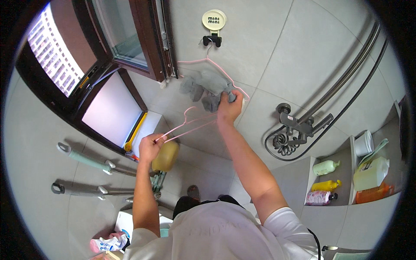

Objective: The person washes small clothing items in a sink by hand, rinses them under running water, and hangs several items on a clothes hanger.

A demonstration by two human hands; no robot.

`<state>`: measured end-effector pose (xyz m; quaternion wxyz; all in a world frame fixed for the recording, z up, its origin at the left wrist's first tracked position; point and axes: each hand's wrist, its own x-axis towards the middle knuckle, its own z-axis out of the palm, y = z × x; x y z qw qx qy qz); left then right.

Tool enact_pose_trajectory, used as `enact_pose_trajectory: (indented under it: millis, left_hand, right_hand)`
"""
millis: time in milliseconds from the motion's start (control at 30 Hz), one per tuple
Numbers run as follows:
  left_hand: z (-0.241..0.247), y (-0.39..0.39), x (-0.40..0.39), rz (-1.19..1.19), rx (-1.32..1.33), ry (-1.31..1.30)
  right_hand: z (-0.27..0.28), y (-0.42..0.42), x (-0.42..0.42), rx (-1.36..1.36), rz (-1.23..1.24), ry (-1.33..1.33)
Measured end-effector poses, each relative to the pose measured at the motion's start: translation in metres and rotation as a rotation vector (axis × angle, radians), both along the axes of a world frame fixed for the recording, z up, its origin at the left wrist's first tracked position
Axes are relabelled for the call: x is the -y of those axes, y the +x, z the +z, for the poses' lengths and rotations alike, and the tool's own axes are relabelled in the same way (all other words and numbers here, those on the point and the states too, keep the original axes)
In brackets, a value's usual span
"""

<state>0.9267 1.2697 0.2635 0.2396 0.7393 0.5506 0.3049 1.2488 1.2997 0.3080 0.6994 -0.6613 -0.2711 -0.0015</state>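
Observation:
My left hand (151, 148) is closed around one end of a pink wire clothes hanger (185, 123), held out low with its hook upward. The far end of this hanger passes behind my right wrist, so I cannot tell what it touches there. My right hand (230, 106) pinches the edge of a bunched grey cloth item (208, 85). Just above it, a second pink hanger (224, 72) hangs by its hook from a black wall hook (212, 41). The cloth lies in front of this hanger's lower part; whether it is attached is unclear.
An open brown-framed window (143, 35) juts out at upper left. A dark shower mixer (297, 125) with a hose is on the right wall. Bottles (326, 167) stand in a niche at lower right. Mop handles (87, 160) and a yellowish jug (166, 156) are at left.

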Motion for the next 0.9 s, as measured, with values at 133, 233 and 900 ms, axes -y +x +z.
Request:
enact_pose_trajectory:
  millis: [133,233,900]
  left_hand:
    - [0.015,0.003,-0.018,-0.114,-0.060,-0.025]
    - [0.028,0.012,-0.039,-0.227,-0.233,0.123]
    - [0.099,0.107,-0.130,-0.508,-0.543,0.291]
  right_hand:
    - [0.007,0.009,0.003,-0.049,-0.023,-0.085]
    - [0.010,0.012,-0.002,-0.225,0.026,-0.066]
    - [0.068,0.032,-0.008,0.419,0.627,-0.757]
